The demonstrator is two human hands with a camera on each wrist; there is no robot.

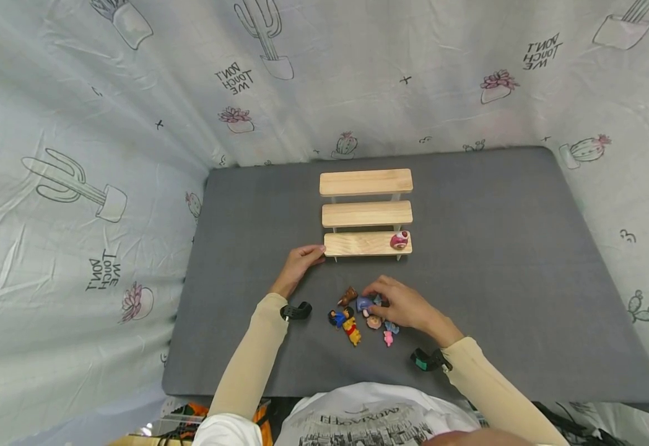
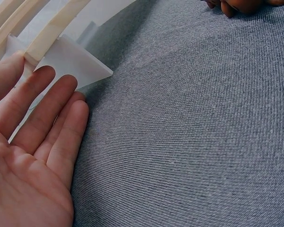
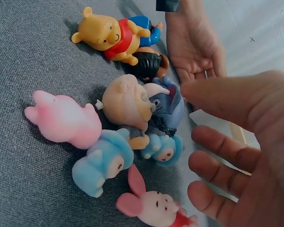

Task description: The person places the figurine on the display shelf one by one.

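My left hand holds the left end of the bottom step of a three-step wooden stand, thumb and index finger at the plank's end. The other fingers lie straight beside the clear support. Over a cluster of toy figurines hovers my right hand, fingers apart. Its thumb tip is against or very near the blue Eeyore figurine. Close by lie a Winnie the Pooh figurine, a peach round-headed figurine, a pink figurine, light-blue hooded figurines and a Piglet figurine.
A magenta figurine stands at the right end of the bottom step. Left of the cluster lie a brown figurine and a black-haired one in blue. Grey cloth covers the table; a printed curtain hangs around it.
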